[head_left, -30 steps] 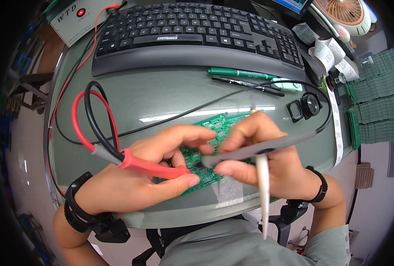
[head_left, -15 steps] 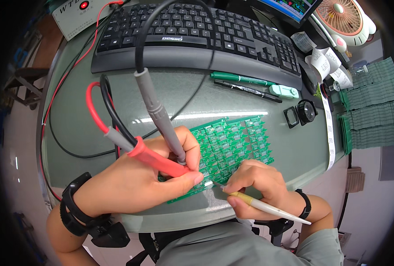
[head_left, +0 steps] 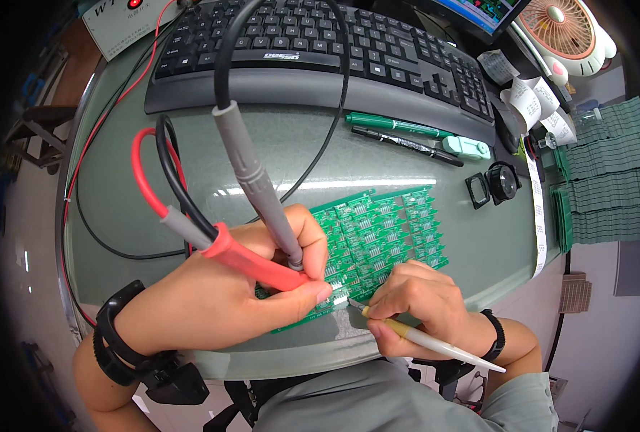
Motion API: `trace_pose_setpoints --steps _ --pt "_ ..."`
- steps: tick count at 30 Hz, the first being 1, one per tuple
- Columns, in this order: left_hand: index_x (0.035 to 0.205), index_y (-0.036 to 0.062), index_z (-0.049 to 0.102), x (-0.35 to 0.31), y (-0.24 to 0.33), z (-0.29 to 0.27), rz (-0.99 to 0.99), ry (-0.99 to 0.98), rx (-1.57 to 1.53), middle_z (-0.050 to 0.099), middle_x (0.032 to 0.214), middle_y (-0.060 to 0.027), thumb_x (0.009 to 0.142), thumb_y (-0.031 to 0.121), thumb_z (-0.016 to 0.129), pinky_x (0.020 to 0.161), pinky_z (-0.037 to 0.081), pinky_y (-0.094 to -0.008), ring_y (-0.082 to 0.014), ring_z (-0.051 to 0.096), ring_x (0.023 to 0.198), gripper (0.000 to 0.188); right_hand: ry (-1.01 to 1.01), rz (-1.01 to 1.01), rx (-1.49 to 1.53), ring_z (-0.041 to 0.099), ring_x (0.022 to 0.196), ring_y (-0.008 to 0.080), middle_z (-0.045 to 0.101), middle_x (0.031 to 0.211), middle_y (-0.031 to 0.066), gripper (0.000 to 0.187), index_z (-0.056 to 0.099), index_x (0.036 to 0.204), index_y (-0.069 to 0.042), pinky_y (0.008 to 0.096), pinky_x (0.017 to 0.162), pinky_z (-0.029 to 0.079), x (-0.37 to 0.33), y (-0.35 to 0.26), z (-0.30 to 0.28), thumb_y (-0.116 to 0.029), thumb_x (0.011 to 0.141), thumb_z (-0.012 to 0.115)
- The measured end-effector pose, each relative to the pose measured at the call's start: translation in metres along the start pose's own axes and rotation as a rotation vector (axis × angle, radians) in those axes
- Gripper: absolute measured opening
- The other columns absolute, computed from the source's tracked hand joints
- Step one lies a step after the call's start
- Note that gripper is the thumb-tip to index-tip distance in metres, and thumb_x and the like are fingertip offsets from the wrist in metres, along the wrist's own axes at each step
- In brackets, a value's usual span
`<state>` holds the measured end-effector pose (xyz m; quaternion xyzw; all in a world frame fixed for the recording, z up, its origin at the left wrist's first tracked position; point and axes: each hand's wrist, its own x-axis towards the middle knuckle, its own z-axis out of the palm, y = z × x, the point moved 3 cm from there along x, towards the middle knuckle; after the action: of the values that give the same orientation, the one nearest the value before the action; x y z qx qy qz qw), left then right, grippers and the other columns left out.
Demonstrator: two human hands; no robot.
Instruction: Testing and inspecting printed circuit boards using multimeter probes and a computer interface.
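Note:
A green circuit board panel [head_left: 385, 234] lies flat on the glass desk near the front edge. My left hand [head_left: 241, 288] grips two test probes at once, a red one [head_left: 251, 261] and a grey one [head_left: 259, 194], with both tips down on the board's left part. My right hand [head_left: 421, 306] holds a cream-coloured pen-like tool [head_left: 428, 342], its metal tip touching the board's lower edge. Red and black leads [head_left: 161, 173] loop away to the left.
A black keyboard [head_left: 320, 50] spans the back of the desk. In front of it lie a green marker [head_left: 399, 128] and a black pen [head_left: 406, 142]. A small black magnifier [head_left: 503, 181] sits at the right, stacks of green boards [head_left: 608, 180] beyond it, a small fan [head_left: 565, 29] behind.
The grey probe was lying across my right hand a second ago; now it stands in my left hand beside the red one. My right hand dropped to the board's lower edge with the pen tool.

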<state>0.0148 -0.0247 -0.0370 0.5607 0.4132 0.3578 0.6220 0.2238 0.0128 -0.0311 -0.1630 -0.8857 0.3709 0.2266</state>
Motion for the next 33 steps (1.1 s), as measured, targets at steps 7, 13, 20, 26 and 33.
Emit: trace_pose_setpoints --steps 7,13,20,26,33 --pt "0.091 0.0069 0.044 -0.0001 -0.0002 0.0017 -0.016 -0.003 -0.018 0.053 0.089 -0.0041 0.085 0.000 0.065 0.067 0.043 -0.0247 -0.0084 0.050 0.079 0.022 0.005 0.011 0.006 0.058 0.066 0.0228 0.060 0.075 0.0059 0.019 0.057 0.081 -0.006 0.0332 0.059 0.044 -0.0013 -0.0005 -0.0001 -0.002 0.071 0.073" --pt "0.091 0.0068 0.045 -0.0003 0.0009 0.0011 -0.005 0.000 -0.018 0.053 0.089 -0.0041 0.085 -0.001 0.065 0.068 0.043 -0.0248 -0.0085 0.050 0.079 0.022 -0.014 0.013 0.021 0.058 0.066 0.0229 0.059 0.075 0.0059 0.020 0.057 0.081 -0.006 0.0331 0.058 0.044 0.0010 -0.0004 -0.0012 -0.002 0.070 0.073" --pt "0.091 0.0069 0.045 0.0012 0.0007 -0.0024 0.006 -0.002 -0.011 0.054 0.088 -0.0042 0.085 -0.001 0.065 0.069 0.042 -0.0248 -0.0089 0.050 0.080 0.023 -0.002 0.000 0.014 0.057 0.064 0.0225 0.059 0.073 0.0055 0.020 0.056 0.080 -0.006 0.0328 0.056 0.043 0.0046 0.0005 -0.0011 -0.001 0.070 0.072" --pt "0.090 0.0068 0.045 0.0000 -0.0015 0.0002 0.016 -0.001 -0.011 0.054 0.088 -0.0042 0.085 -0.001 0.065 0.068 0.043 -0.0247 -0.0089 0.050 0.079 0.022 -0.010 -0.003 0.014 0.057 0.063 0.0221 0.058 0.073 0.0053 0.020 0.056 0.080 -0.006 0.0327 0.055 0.042 0.0020 0.0005 -0.0004 0.000 0.069 0.072" --pt "0.090 0.0067 0.045 -0.0010 -0.0018 0.0024 0.017 0.004 -0.010 0.054 0.088 -0.0043 0.085 -0.001 0.065 0.069 0.043 -0.0250 -0.0090 0.050 0.079 0.022 -0.012 -0.004 0.004 0.057 0.062 0.0216 0.058 0.072 0.0052 0.021 0.056 0.080 -0.007 0.0322 0.055 0.042 0.0003 -0.0008 0.0001 0.001 0.068 0.073"
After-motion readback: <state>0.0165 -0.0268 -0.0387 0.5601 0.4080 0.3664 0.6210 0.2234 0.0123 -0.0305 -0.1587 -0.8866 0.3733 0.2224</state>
